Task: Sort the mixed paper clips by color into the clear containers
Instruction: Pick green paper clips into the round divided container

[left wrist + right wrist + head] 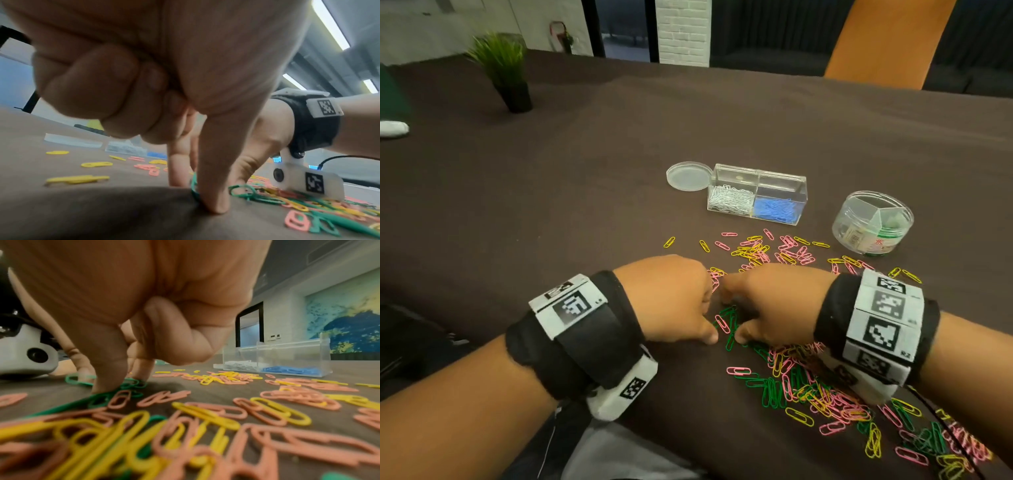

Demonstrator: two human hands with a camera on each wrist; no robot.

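Mixed green, pink and yellow paper clips (825,394) lie in a heap at the near right of the brown table. A second scatter of pink and yellow clips (767,250) lies farther back. Both hands meet knuckles-up over a small bunch of green clips (729,329). My left hand (709,320) has its thumb tip down beside a green clip (194,186), with the outer fingers curled into the palm. My right hand (734,317) pinches at the green clips (131,382) with thumb and fingertips. A clear two-part box (756,174) holds white clips (729,200) and blue clips (775,210).
A round clear divided jar (873,222) with green clips inside stands at the right. Its lid (688,176) lies left of the box. A potted plant (506,75) stands at the far left. An orange chair back (887,41) rises behind the table.
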